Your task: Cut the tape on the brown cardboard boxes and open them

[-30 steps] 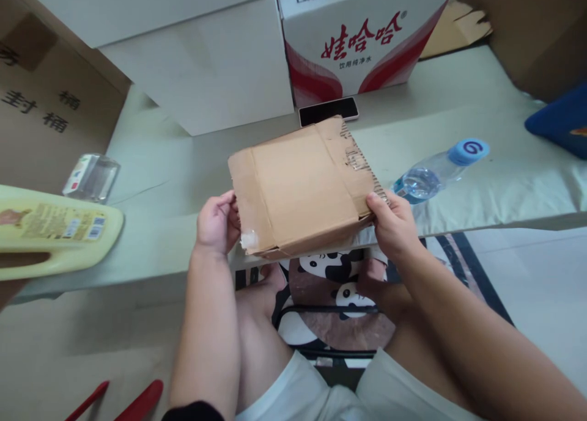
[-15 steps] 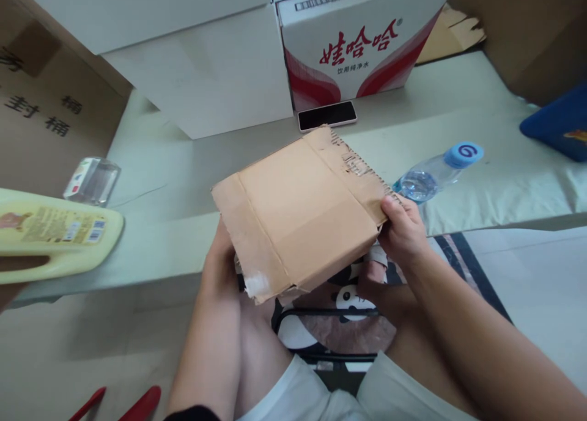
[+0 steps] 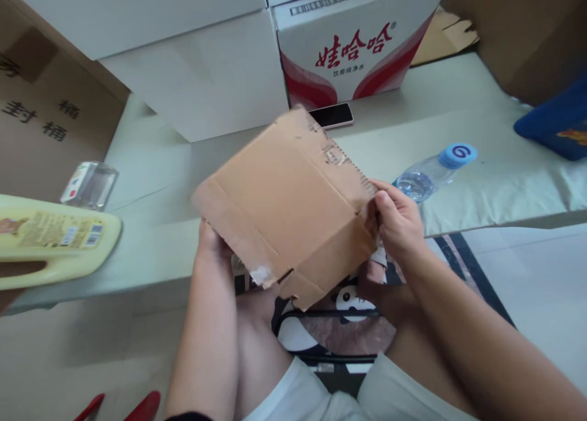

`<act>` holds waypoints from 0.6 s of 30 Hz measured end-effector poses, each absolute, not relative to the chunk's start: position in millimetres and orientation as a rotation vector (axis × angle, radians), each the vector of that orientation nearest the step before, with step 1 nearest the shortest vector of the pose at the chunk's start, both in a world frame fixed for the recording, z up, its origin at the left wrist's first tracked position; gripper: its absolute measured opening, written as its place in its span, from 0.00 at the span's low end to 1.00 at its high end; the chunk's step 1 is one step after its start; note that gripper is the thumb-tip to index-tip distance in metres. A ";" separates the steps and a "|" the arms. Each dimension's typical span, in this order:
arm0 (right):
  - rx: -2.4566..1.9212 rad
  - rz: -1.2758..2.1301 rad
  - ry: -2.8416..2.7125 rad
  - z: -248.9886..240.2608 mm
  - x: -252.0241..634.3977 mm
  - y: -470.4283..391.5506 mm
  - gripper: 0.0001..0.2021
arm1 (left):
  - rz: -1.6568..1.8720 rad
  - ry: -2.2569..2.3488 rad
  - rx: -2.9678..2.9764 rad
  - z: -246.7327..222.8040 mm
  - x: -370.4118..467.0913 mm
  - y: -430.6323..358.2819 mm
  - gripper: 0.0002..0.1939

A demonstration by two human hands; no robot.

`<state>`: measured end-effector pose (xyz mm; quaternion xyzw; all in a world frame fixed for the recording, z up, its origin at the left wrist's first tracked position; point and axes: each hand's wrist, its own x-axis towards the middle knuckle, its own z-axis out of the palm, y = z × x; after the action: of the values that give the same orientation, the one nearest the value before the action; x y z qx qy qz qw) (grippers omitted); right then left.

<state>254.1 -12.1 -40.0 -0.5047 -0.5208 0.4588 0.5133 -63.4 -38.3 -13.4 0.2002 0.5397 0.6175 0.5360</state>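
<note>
A brown cardboard box (image 3: 275, 189), with worn flaps and torn patches, is held up tilted in front of me over the table edge and my lap. My right hand (image 3: 398, 219) pinches its right edge, thumb on top. At the left side my left hand (image 3: 213, 241) grips the box from beneath; most of those fingers are hidden behind the cardboard. Just beyond my right hand lies a clear water bottle (image 3: 419, 179) with a blue cap. A phone (image 3: 337, 115) lies behind the box, partly covered by it.
White cartons (image 3: 197, 79) and a red-and-white water carton (image 3: 348, 54) stand at the back of the cloth-covered table (image 3: 463, 115). On the left are a yellow jug (image 3: 59, 241), a clear container (image 3: 92, 186) and a large brown carton (image 3: 50, 97). A blue object (image 3: 554, 121) is at right.
The cardboard box has shifted left and tipped, so its near side and a lower flap show more and it covers part of the phone. Both hands have moved slightly left with it.
</note>
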 end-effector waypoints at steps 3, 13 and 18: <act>-1.269 0.936 -1.430 -42.3 255.9 -11.8 0.22 | 1.666 1.225 0.394 3.7 -56.9 -37.2 0.21; -1.222 1.647 -1.108 -36.1 243.4 -21.7 0.24 | 1.758 1.249 0.378 7.8 -54.2 -36.5 0.19; -1.137 1.681 -0.913 1.3 228.8 -40.8 0.25 | 1.945 1.048 0.306 8.8 -60.0 -33.0 0.23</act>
<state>228.8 -40.8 1.3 -0.4582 -0.3679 0.6776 0.4422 -60.0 -33.0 8.8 0.1233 0.4220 0.7830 0.4400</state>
